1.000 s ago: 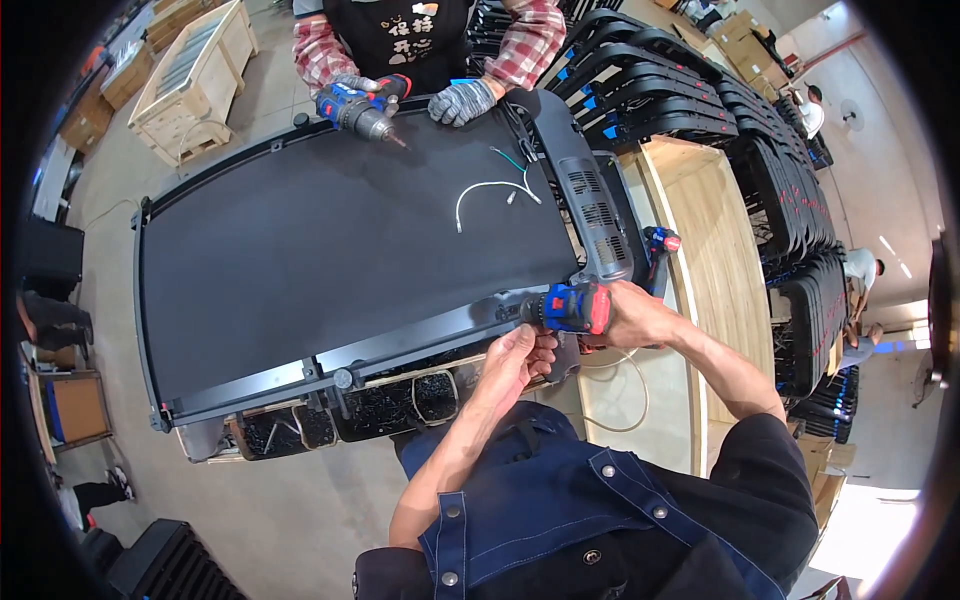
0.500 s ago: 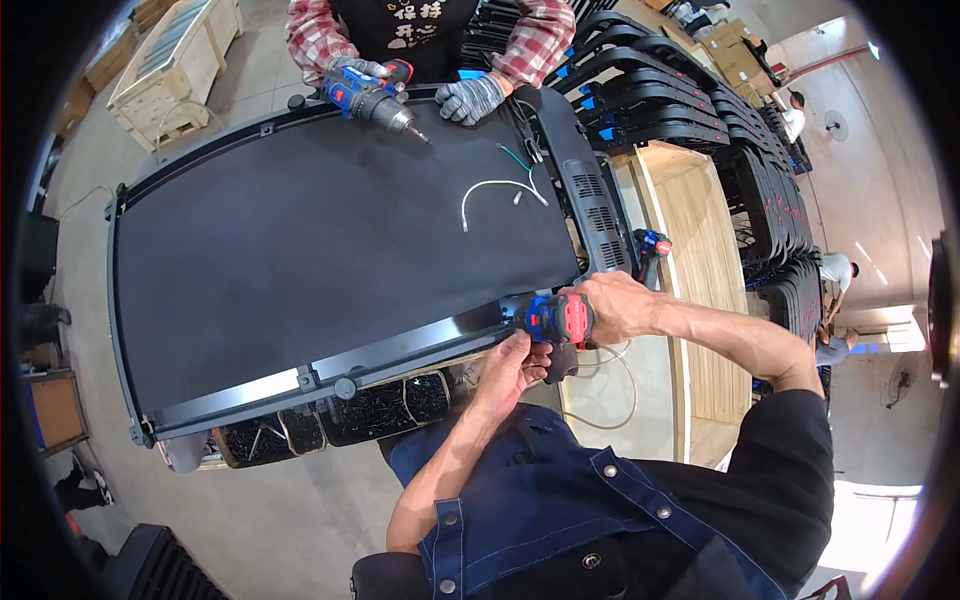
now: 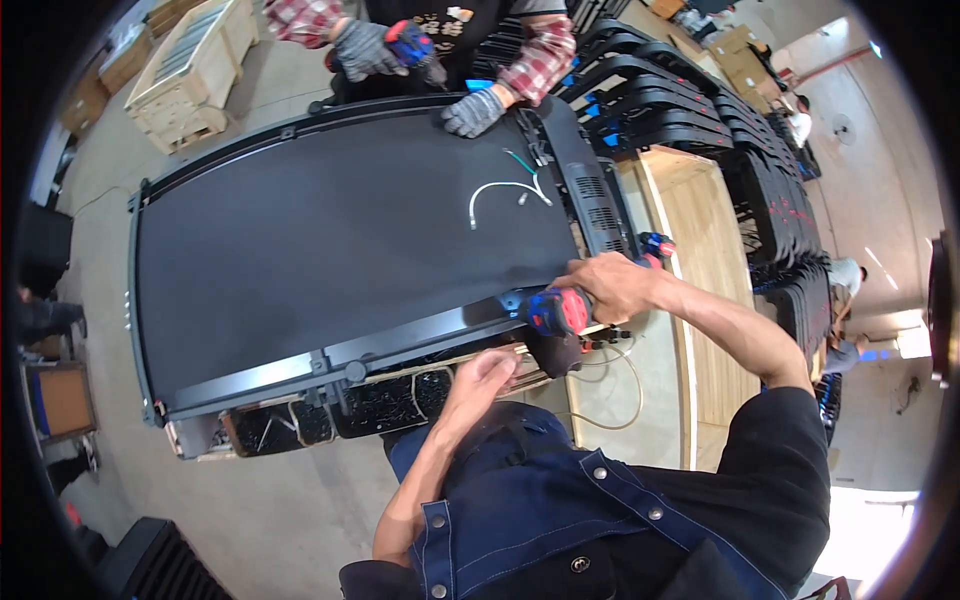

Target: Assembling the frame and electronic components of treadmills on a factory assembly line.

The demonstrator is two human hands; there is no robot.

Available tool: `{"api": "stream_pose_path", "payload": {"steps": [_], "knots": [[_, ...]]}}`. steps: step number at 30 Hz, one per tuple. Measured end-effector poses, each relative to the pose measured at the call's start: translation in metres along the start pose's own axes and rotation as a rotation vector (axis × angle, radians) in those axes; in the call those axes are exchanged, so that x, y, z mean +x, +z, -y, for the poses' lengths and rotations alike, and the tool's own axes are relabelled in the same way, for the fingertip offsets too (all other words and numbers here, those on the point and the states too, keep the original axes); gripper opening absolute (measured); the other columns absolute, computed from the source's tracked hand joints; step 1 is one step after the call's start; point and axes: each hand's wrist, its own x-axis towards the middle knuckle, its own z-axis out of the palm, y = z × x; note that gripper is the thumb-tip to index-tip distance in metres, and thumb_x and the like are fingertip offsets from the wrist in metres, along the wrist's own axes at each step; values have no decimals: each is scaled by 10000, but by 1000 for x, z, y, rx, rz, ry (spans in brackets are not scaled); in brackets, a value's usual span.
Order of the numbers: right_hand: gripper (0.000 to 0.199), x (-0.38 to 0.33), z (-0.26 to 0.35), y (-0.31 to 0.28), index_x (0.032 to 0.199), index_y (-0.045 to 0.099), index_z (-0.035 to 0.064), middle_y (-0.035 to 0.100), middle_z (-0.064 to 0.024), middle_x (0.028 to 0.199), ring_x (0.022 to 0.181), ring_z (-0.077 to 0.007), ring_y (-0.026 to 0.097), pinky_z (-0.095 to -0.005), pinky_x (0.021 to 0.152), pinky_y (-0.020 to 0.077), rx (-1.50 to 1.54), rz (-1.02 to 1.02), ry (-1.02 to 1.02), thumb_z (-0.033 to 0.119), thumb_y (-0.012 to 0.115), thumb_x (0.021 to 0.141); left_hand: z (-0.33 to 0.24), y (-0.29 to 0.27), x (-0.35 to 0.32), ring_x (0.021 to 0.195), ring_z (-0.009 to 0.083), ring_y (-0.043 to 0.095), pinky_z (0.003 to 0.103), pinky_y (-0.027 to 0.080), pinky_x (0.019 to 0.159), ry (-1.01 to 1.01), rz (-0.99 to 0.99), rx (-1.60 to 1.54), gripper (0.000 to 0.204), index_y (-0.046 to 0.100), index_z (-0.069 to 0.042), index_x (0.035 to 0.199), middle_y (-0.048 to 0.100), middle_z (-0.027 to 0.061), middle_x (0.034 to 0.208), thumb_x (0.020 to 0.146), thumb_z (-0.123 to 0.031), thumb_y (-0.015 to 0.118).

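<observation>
My right hand [image 3: 615,287] is closed round the handle of a blue, red and black cordless drill [image 3: 557,311]. The drill's front end is at the near edge of a treadmill [image 3: 340,225], close to its motor cover [image 3: 594,200]. Nearer my body, my left hand [image 3: 482,383] is apart from the drill, its thumb and fingers drawn together; what they hold, if anything, I cannot make out. A shiny dark side rail [image 3: 410,333] runs along the treadmill's near side. Loose white and green cables [image 3: 503,184] lie on the black belt.
Across the treadmill, a co-worker's gloved hand [image 3: 365,50] grips another drill [image 3: 410,45]; the other glove [image 3: 473,114] rests on the edge. Bins of screws [image 3: 390,402] sit under the near side. A wooden crate [image 3: 715,330] and stacked black frames [image 3: 660,90] stand right.
My left hand has drawn back from the drill toward my body. My right hand keeps the drill at the near edge. The co-worker's drill has lifted away from the belt.
</observation>
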Motion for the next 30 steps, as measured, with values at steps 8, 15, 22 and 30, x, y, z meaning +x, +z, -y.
{"api": "stream_pose_path", "payload": {"steps": [8, 15, 22, 30], "knots": [[633, -27, 62, 57, 1263, 619, 71, 734, -185, 947, 939, -369, 699, -442, 836, 528, 536, 320, 160, 364, 829, 743, -39, -105, -135, 839, 178, 663, 315, 523, 762, 259, -802, 678, 164, 706, 3, 1037, 707, 106, 941, 945, -128, 671], [857, 59, 61, 293, 1367, 517, 61, 660, -234, 1244, 1176, -354, 640, -430, 967, 518, 419, 180, 512, 580, 793, 742, -94, -131, -125, 906, 315, 620, 421, 521, 755, 520, -682, 1332, 404, 638, -55, 1135, 636, 124, 959, 855, -317, 768], [696, 128, 92, 414, 1413, 388, 11, 602, -263, 1325, 1232, -391, 596, -472, 1049, 479, 688, -61, 1096, 260, 679, 832, -89, -138, -96, 877, 366, 583, 463, 502, 772, 555, -380, 1583, 302, 592, -15, 954, 599, 157, 927, 831, -219, 777], [412, 134, 136, 409, 1181, 651, 56, 635, -213, 1257, 1127, -401, 644, -435, 940, 563, 757, -178, 1151, 167, 709, 788, -98, -148, -98, 915, 368, 563, 465, 481, 778, 597, -260, 1575, 291, 602, -13, 1033, 592, 161, 969, 864, -202, 745]]}}
